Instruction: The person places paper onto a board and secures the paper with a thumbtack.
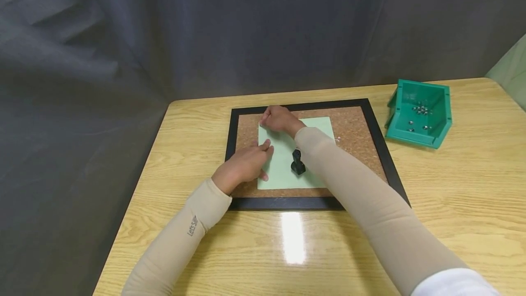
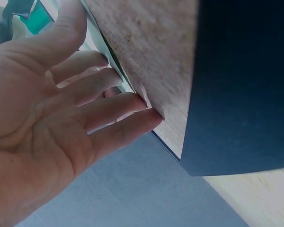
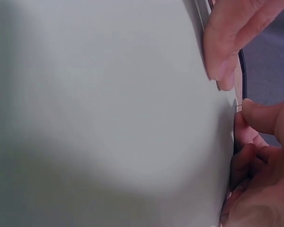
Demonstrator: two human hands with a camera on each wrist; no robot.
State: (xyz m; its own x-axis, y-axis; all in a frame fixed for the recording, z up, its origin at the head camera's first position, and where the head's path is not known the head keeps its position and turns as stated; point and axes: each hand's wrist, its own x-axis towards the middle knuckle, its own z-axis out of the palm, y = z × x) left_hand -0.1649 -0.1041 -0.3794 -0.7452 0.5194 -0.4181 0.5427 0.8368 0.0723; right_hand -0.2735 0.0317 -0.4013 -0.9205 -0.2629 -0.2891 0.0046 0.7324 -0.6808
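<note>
A pale green sheet of paper (image 1: 283,175) lies on a black-framed cork board (image 1: 353,127). At the sheet's far left corner, my right hand (image 1: 277,118) has its fingers curled. Its thumb (image 3: 260,116) and forefinger pinch a pin, whose thin point shows beside the paper's edge in the right wrist view; the pin's head is hidden. My left hand (image 1: 246,163) rests at the sheet's left edge, its fingers extended. In the left wrist view the left fingertips (image 2: 154,116) touch the cork and the paper's edge.
A green bin (image 1: 417,136) with several small shiny metal pieces (image 1: 421,109) stands on the wooden table (image 1: 464,172) right of the board. A small black device (image 1: 297,163) sits over the sheet by the right sleeve. Dark cloth (image 1: 263,35) hangs behind the table.
</note>
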